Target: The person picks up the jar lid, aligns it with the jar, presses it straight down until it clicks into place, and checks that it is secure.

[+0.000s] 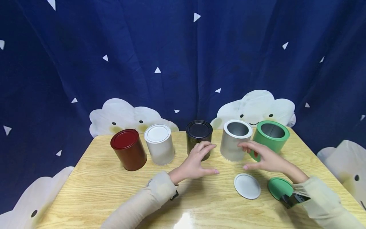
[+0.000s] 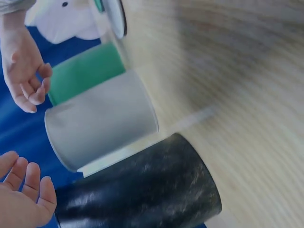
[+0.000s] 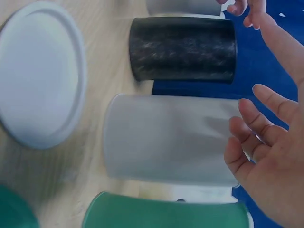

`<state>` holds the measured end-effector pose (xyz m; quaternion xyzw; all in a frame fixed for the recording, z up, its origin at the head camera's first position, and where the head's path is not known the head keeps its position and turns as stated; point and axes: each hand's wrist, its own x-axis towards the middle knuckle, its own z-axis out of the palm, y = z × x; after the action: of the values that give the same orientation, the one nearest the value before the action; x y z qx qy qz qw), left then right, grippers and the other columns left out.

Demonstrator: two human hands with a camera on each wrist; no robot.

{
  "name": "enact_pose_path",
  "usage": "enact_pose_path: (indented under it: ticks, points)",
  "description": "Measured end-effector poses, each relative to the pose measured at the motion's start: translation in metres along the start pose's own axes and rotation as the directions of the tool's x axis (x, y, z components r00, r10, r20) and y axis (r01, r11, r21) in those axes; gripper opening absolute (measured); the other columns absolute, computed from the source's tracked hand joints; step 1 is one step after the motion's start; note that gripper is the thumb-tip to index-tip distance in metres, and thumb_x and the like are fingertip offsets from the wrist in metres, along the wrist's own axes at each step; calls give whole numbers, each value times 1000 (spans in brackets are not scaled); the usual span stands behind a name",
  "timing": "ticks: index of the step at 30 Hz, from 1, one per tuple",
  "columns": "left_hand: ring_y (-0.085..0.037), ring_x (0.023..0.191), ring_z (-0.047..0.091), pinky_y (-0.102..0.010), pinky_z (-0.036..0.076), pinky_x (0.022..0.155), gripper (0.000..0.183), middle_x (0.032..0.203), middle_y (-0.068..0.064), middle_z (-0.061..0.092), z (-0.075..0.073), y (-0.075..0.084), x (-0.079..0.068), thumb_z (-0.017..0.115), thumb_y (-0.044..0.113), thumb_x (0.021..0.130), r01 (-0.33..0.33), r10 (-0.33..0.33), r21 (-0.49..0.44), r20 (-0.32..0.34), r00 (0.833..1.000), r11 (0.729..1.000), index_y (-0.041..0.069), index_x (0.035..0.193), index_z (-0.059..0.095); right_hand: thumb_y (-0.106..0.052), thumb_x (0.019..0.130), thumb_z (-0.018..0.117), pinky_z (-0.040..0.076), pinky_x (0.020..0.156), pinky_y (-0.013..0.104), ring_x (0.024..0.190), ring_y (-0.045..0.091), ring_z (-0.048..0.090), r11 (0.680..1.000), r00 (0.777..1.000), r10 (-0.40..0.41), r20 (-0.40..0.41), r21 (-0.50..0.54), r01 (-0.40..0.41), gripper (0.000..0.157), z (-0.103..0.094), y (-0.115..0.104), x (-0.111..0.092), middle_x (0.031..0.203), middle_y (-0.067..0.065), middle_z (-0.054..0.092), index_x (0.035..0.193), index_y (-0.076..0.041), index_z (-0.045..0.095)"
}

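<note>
My left hand (image 1: 197, 163) hovers in front of the lidded black can (image 1: 199, 130), thumb spread from relaxed fingers, holding nothing. Facing it, my right hand (image 1: 264, 157) hangs before the open grey can with a white rim (image 1: 233, 148) and the open green can (image 1: 267, 141). Its fingers are loosely bent and grip nothing. Below it on the table lie a round white lid (image 1: 247, 186) and a green lid (image 1: 280, 187), the latter partly hidden by the wrist strap. In the right wrist view the fingers overlap the grey can (image 3: 171, 137); whether they touch it I cannot tell.
A lidded dark red can (image 1: 128, 149) and a lidded white can (image 1: 159, 144) stand at the left of the row. All the cans are along the back of the wooden table (image 1: 94, 190). Behind hangs a dark blue curtain (image 1: 171, 47) with clouds and white triangles.
</note>
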<state>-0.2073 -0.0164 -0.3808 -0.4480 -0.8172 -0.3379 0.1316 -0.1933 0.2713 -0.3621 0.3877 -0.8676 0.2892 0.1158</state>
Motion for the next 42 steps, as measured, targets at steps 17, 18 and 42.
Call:
enact_pose_path:
  ticks: [17, 18, 42]
  points:
    - [-17, 113, 40, -31, 34, 91, 87, 132, -6, 40, 33, 6, 4, 79, 43, 66, 27, -37, 66, 160, 986, 997, 9, 135, 39, -20, 60, 85, 39, 54, 24, 79, 3, 42, 998, 997, 66, 31, -19, -65, 67, 9, 16, -36, 95, -9, 48, 119, -12, 53]
    - [-17, 114, 40, -32, 34, 91, 87, 132, -7, 39, 36, 6, 4, 78, 43, 66, 28, -40, 71, 168, 985, 997, 9, 136, 38, -20, 60, 84, 39, 54, 25, 79, 3, 43, 997, 996, 76, 38, -15, -76, 68, 10, 18, -38, 96, -9, 48, 119, -11, 53]
    - [-13, 104, 37, -24, 30, 83, 90, 128, 0, 34, 72, 5, 23, 71, 55, 69, 34, -144, 241, 455, 879, 970, 15, 140, 34, -43, 58, 82, 38, 72, 30, 96, 9, 39, 996, 988, 56, 143, -79, -45, 80, 27, 43, -70, 105, 4, 49, 121, -4, 53]
